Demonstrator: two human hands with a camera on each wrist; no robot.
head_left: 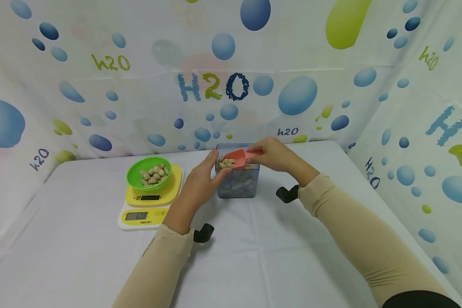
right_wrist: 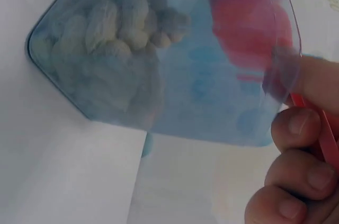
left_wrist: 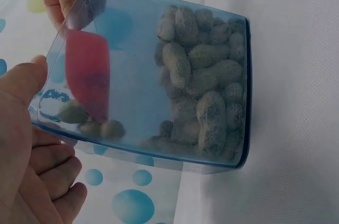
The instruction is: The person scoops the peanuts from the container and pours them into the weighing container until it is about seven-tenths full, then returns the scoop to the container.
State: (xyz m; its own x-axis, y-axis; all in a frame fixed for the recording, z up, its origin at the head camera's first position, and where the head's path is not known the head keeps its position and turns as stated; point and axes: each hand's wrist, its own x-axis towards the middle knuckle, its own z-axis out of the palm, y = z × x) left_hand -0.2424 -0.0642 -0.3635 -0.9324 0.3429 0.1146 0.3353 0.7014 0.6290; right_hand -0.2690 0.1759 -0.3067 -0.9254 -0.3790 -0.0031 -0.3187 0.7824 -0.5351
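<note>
A clear blue plastic container (head_left: pixel 236 188) stands on the table, its lower part filled with peanuts (left_wrist: pixel 212 81). My left hand (head_left: pixel 200 182) holds it by the left side of the rim, thumb on one face and fingers curled along another. From the right, my right hand (head_left: pixel 275 155) grips the handle of a red scoop (head_left: pixel 240 158). The scoop's head is inside the container's mouth, above the peanut pile, with several peanuts (head_left: pixel 227 163) at its front. Through the container wall, the scoop (left_wrist: pixel 89 73) shows in the left wrist view.
Left of the container, a yellow and white kitchen scale (head_left: pixel 154 201) bears a green bowl (head_left: pixel 134 177) with peanuts (head_left: pixel 154 175). Its display (head_left: pixel 136 216) is lit. A white cloth covers the table (head_left: pixel 231 256), and a printed curtain (head_left: pixel 146 107) hangs right behind it.
</note>
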